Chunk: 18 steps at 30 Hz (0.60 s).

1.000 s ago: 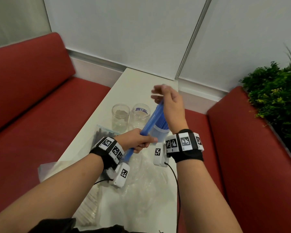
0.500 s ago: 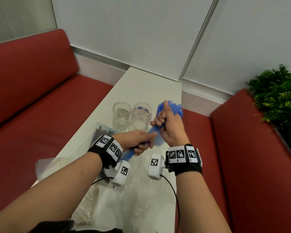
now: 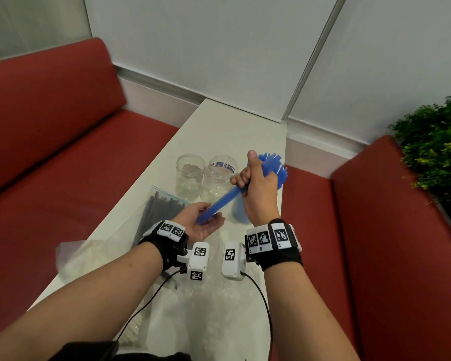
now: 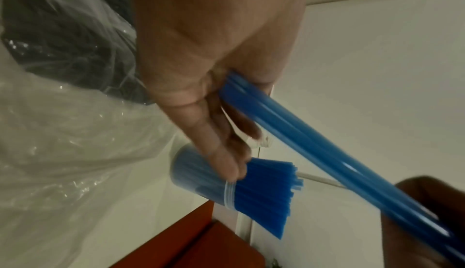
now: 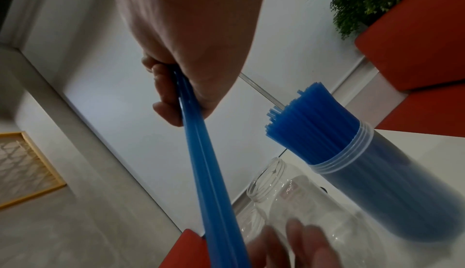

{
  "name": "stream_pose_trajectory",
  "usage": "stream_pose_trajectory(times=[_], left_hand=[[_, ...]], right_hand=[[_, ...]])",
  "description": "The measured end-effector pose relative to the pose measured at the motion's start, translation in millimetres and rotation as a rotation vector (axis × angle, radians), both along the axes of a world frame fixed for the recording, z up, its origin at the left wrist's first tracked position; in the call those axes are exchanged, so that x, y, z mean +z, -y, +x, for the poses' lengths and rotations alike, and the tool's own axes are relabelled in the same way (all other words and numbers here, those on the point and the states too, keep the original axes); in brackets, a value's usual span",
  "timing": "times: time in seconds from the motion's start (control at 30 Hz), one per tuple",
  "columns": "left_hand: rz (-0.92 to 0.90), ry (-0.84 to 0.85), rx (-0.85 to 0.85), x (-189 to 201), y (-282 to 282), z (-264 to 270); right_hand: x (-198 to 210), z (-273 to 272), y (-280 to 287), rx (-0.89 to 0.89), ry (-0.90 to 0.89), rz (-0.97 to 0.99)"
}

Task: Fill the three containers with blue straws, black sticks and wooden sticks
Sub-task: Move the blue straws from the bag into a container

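Head view shows two hands on one bundle of blue straws [image 3: 220, 203]. The right hand [image 3: 258, 188] has its grip curled round the upper part of the bundle, thumb up; the right wrist view confirms the fingers [image 5: 166, 93] wrapped round it. The left hand [image 3: 201, 222] lies palm up with its grip spread and relaxed, the bundle's lower end resting in the palm; in the left wrist view the fingers [image 4: 219, 147] stretch out alongside the straws [image 4: 314, 153].

The bundle's long axis slants from the left palm, low and near the person, up and away to the right fist, tilted rather than upright.

Three clear jars stand in a row on the white tabletop [image 3: 219, 126]. The rightmost jar [image 5: 402, 188] is packed with upright blue straws that fan out above its rim, just behind the right hand. The middle jar [image 3: 223, 178] and the left jar [image 3: 190, 177] hold no sticks.

One zip bag of black sticks [image 3: 162, 212] lies just left of the left hand. Crumpled clear plastic [image 3: 206, 321] lies under the wrists. Near the left forearm one bag holds pale sticks [image 3: 136, 332].
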<state>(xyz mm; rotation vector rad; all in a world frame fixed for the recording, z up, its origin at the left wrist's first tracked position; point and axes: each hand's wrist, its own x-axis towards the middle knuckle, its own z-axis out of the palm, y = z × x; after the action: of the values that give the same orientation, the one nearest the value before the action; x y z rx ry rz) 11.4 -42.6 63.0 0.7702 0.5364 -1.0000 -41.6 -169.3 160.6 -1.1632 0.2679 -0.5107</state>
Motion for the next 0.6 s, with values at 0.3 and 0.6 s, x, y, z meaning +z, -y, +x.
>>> stream_pose_trajectory(times=[0.3,0.6], left_hand=[[-0.229,-0.007,-0.39,-9,-13,3],[-0.488,-0.015,-0.551,-21,-23,2]], right_hand=[[-2,-5,21,0.187,-0.107,-0.159],[4,-16,44,0.354,-0.291,-0.325]])
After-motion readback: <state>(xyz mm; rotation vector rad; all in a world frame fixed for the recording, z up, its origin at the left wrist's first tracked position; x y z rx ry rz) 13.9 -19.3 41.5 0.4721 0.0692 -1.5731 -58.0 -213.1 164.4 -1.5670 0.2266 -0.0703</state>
